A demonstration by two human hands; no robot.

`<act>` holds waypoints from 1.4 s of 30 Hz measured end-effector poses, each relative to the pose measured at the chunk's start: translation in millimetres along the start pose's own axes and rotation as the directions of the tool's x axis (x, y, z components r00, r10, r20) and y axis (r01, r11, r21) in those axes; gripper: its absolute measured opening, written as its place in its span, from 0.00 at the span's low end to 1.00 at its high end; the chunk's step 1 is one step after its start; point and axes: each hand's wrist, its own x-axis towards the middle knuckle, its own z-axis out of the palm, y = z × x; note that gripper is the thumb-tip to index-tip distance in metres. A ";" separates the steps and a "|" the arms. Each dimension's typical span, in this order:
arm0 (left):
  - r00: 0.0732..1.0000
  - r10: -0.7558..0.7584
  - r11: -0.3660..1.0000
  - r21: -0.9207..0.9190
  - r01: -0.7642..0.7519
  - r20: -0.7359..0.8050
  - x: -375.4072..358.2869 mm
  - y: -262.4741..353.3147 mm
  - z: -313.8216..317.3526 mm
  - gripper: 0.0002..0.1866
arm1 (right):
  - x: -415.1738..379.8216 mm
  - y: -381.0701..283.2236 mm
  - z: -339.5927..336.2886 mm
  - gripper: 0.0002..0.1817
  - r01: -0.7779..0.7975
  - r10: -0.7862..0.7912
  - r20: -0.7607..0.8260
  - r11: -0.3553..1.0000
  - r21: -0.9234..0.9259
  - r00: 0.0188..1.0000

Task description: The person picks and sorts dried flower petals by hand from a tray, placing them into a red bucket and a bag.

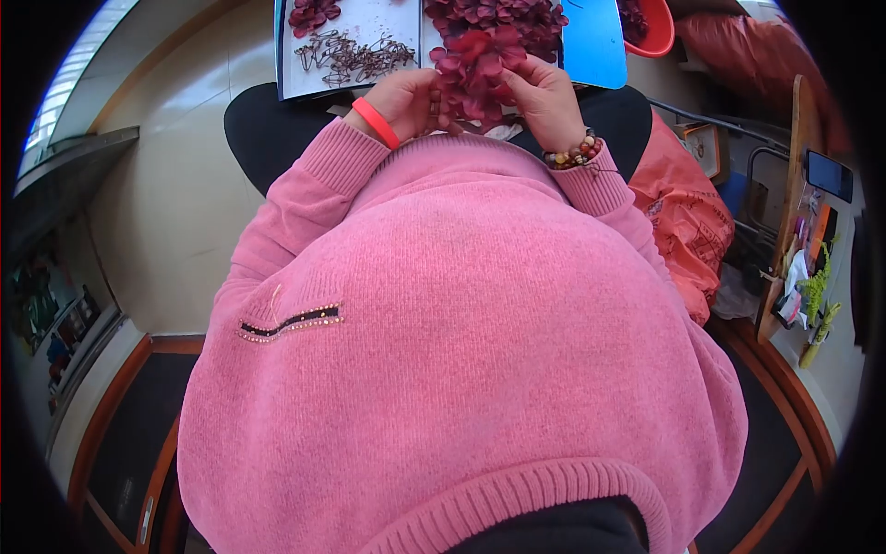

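Observation:
Between my hands is a dark red artificial flower with layered petals, held just above my lap. My left hand, with a red band at the wrist, curls its fingers around the flower's left and lower side. My right hand, wearing a bead bracelet, pinches petals at the right edge with thumb and fingers. The flower's underside is hidden. Directly beyond lie more dark red petals in a heap. Left of them, a cluster of thin brown stem-like pieces rests on a white surface.
The petals and brown pieces lie in an open blue-edged tray or box across my knees. A red bowl with petals stands beyond its right side. Red plastic bags are at my right, near a wooden-edged table holding a phone.

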 end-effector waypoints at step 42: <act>0.318 0.932 0.230 0.962 -0.144 -0.175 -4.8 0.9 -31.1 0.07 | 38.7 -0.8 -83.5 0.10 -0.229 0.343 -0.193 0.865 0.447 0.919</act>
